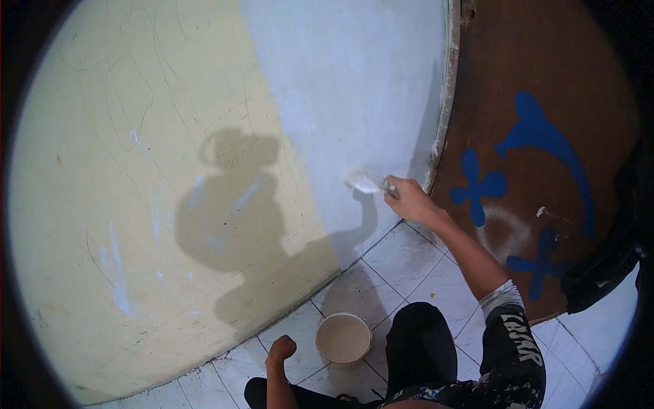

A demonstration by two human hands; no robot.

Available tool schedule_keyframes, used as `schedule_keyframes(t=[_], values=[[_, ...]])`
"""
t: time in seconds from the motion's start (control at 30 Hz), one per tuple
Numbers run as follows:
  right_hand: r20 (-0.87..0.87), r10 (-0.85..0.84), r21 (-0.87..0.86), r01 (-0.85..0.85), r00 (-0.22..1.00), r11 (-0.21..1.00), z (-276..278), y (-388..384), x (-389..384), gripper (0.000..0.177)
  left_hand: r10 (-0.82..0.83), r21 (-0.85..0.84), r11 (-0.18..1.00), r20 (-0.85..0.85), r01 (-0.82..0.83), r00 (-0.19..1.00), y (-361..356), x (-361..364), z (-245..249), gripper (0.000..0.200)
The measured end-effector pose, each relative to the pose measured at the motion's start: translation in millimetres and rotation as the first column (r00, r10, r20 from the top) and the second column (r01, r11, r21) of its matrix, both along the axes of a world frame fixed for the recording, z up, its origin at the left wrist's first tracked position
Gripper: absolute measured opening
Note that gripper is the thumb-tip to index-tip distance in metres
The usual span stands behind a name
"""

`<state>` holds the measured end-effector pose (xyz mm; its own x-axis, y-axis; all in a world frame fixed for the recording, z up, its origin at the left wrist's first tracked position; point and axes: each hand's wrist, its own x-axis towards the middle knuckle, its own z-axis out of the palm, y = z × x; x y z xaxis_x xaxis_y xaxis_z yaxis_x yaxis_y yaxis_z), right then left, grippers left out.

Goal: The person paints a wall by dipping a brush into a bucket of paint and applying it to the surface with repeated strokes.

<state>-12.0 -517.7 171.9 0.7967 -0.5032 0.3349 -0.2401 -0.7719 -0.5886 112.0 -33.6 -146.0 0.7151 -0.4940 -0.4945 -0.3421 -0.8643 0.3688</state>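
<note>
My right hand (411,200) is closed round the handle of a paintbrush (364,182). The brush's pale bristles point left and lie against, or very near, the white-painted part of the wall (340,88). Left of that part, the wall is still yellowish (170,75), with thin dark scribbles and a few white smears. Low down, my left hand (282,348) is curled into a fist above the floor, and I see nothing in it. Just right of it, a round bucket (318,345) of pale, creamy paint stands on the tiles.
A brown door (501,61) with blue dolphin and flower shapes stands to the right, beside a worn frame (446,95). Dark cloth (606,266) hangs at the far right. My bent knee (422,341) rises right of the bucket. White tiles (402,259) cover the floor along the wall.
</note>
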Motion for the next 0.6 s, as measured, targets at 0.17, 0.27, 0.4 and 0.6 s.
schedule_keyframes(t=[0.17, 0.27, 0.4, 0.6], values=[[-0.080, 0.054, -0.053, -0.058, 0.995, 0.997, 31, -44, 9, 0.034, 0.000, 0.022, 1.000, 0.017, 0.000, 1.000, 11, 7, -37, 0.037], [-0.005, 0.006, -0.204, -0.007, 1.000, 0.979, 113, -51, 22, 0.034, 0.002, -0.001, 1.000, 0.025, -0.002, 1.000, 9, -6, -11, 0.036], [0.081, 0.131, -0.425, -0.084, 0.988, 0.901, 203, -78, 35, 0.038, -0.021, 0.000, 1.000, 0.043, 0.021, 0.999, 7, -4, -8, 0.035], [0.489, -0.016, -0.318, 0.196, 0.872, 0.928, 318, -28, 1, 0.019, -0.339, 0.112, 0.935, 0.014, 0.336, 0.941, 19, 21, -76, 0.035]])
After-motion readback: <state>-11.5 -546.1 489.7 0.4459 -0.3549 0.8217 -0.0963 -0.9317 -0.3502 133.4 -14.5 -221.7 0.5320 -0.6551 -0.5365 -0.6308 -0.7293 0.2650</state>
